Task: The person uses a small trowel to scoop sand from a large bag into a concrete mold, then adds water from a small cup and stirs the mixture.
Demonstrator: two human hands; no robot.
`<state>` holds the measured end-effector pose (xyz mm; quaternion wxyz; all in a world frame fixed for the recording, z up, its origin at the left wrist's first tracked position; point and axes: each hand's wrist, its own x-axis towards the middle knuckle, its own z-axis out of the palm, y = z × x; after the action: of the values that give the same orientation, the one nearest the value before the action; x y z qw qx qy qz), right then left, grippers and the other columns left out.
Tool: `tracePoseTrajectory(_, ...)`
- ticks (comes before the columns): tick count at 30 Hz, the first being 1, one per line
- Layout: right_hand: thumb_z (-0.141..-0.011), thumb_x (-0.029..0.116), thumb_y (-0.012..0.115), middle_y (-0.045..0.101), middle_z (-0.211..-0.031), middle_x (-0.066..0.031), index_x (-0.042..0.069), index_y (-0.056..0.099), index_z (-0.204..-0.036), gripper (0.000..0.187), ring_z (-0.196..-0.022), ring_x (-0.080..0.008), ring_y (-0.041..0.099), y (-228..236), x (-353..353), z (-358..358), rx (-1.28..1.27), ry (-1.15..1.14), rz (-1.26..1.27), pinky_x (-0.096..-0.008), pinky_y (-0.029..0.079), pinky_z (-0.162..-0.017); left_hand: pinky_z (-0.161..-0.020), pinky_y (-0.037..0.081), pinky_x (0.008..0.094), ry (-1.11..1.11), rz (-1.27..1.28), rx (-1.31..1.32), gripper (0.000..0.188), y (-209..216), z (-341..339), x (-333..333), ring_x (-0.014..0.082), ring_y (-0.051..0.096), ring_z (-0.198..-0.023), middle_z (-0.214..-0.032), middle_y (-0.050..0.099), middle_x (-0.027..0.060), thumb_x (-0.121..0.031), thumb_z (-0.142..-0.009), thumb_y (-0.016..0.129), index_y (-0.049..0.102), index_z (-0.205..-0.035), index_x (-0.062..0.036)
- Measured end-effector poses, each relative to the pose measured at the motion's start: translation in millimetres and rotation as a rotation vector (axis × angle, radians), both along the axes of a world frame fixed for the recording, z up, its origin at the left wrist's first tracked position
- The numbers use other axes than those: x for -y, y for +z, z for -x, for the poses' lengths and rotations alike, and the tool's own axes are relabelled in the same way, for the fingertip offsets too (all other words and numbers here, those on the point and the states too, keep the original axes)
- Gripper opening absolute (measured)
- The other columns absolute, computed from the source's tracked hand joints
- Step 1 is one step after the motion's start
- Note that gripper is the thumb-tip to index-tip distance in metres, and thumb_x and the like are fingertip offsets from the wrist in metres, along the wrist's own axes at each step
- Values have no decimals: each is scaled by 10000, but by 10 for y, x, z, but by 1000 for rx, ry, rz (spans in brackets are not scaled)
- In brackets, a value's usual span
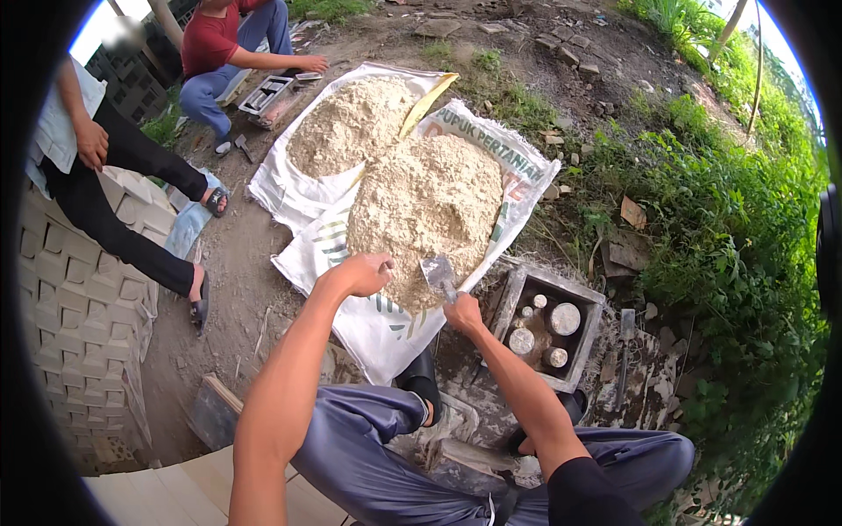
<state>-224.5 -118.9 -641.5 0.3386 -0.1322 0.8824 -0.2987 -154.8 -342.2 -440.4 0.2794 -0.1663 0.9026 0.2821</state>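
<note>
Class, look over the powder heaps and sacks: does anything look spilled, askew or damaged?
Yes: the sack under the nearer powder heap looks frayed along its upper right edge, ragged rather than neatly hemmed. I see no clear spill beyond it.

You sit in an open-air work yard: bare soil [230,307] lies underfoot, weeds [710,351] crowd the right, tan blocks [81,294] stack up left. Powder [430,202] heaps on sacks [361,337] ahead, a box [587,344] sits near right, and another person [210,44] is beside a tray [264,95] far left.
</note>
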Motion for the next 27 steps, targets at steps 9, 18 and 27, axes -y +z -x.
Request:
tracePoseTrajectory(9,-777,243,639,637,-873,-315,-79,616,-959,371,-879,-469,618,-340,794,-159,-89,-245,203,-508,482,-790,-991,422,397,71,71,-89,390,187,-56,-97,343,534,-1161,-1236,578,187,-245,-912,545,540,-1245,-43)
tracePoseTrajectory(18,-806,237,626,639,-885,-301,-46,589,-1026,360,-876,-469,615,-39,614,-272,-120,-236,84,-508,483,-792,-1042,378,388,-42,99,-40,415,201,15,-103,331,484,-1229,-1308,534,179,-242,-920,527,517,-1307,-92)
tracePoseTrajectory(27,-809,314,641,642,-910,-300,37,561,-1191,479,-923,-465,613,116,225,-481,-34,-275,164,-516,488,-816,-942,452,403,-190,-35,-27,443,110,189,-577,358,582,-1068,-1165,609,213,-174,-899,522,509,-1341,-169)
